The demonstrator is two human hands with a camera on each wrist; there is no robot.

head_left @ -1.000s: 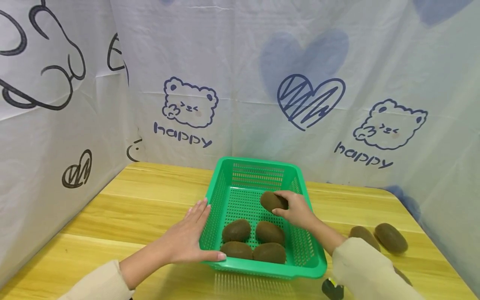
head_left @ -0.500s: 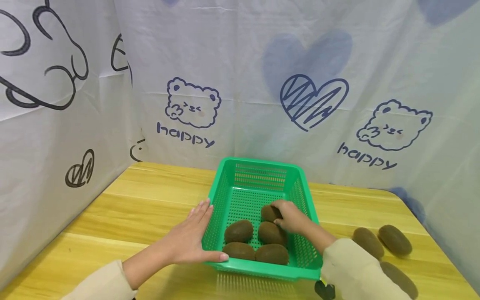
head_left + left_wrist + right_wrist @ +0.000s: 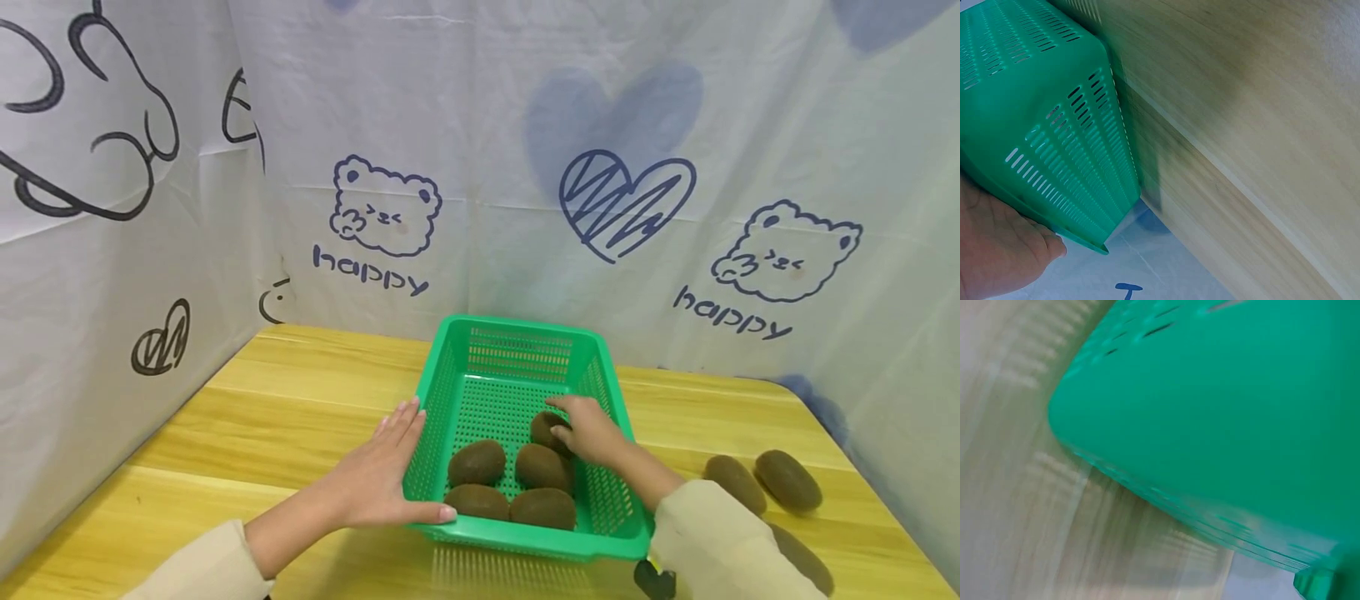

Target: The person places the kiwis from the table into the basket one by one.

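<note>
In the head view a green plastic basket (image 3: 517,542) holds several brown kiwis, with two paired rows at its near end. Behind the right-hand pair sits another kiwi (image 3: 546,430), at the fingers of my right hand (image 3: 594,429). Its index finger stretches out past the fruit and the thumb lies over its near side, the grip loosened. My left hand (image 3: 378,475) rests flat along the basket's left rim, thumb straight on the front rim. The left wrist view shows that hand's edge (image 3: 1007,250) beside the basket wall (image 3: 1072,156). My right fingers are hidden from the right wrist view.
On the wooden table (image 3: 300,392), right of the basket, lie more kiwis (image 3: 787,481), one partly behind the right sleeve (image 3: 720,542). A small dark object (image 3: 654,579) lies near the basket's front right corner. White printed cloth (image 3: 495,167) hangs behind the table.
My right hand has lowered the kiwi toward the near group in the basket, then its fingers have spread from it. The kiwi has shifted slightly right. The left hand keeps its place on the rim.
</note>
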